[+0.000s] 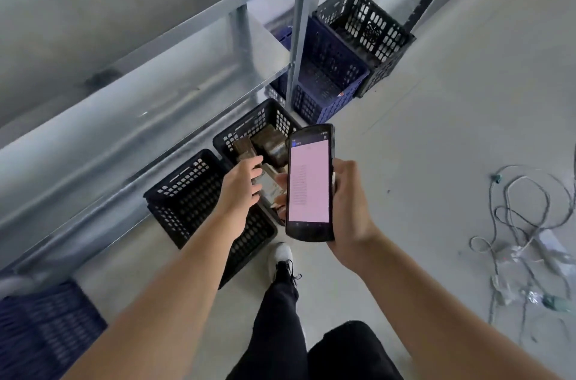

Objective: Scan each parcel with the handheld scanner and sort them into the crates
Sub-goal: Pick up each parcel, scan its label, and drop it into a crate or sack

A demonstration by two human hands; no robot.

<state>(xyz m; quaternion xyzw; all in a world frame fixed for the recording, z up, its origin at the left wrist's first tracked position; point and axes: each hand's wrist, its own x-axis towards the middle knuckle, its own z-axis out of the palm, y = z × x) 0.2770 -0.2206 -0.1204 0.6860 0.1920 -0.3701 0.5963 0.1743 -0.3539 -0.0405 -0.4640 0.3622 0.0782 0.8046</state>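
Note:
My right hand (349,208) grips a black handheld scanner (309,181) upright, its pink screen facing me. My left hand (241,185) reaches over the black crates with its fingers curled around a small brown parcel (270,185) with a pale label, held just left of the scanner. Below sits a black crate (249,127) with several brown parcels (269,142) inside. Beside it, nearer me, stands another black crate (184,192); what it holds is not visible.
A grey metal shelf rack (174,74) runs along the left. A blue crate (330,80) and a black crate (367,30) stand farther back by the rack post. Another blue crate (46,329) is at lower left. Loose cables (523,242) lie on the floor at right. My shoe (280,261) stands below.

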